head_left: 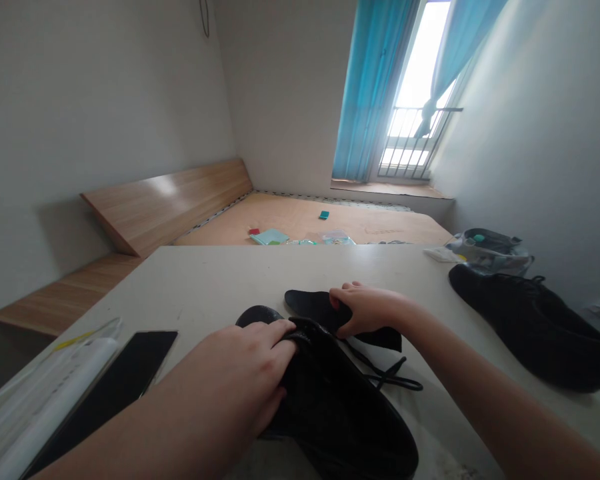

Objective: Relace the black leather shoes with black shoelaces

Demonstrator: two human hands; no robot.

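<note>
A black shoe (350,407) lies on the white table (220,273) with its opening facing up and its toe pointing away to the left. My left hand (250,367) is wrapped over the shoe's left side near the tongue. Beyond the shoe lies a flat black insole (307,303). My right hand (363,310) has its thumb and fingers closed around the insole's middle. Black laces (395,377) trail from the shoe's right side onto the table.
Another black shoe (520,320) rests at the right, before a clear bag (495,247). At the left lie a dark phone (125,373) and a white packet (55,400). Beyond the table, a bed (380,227) holds small items.
</note>
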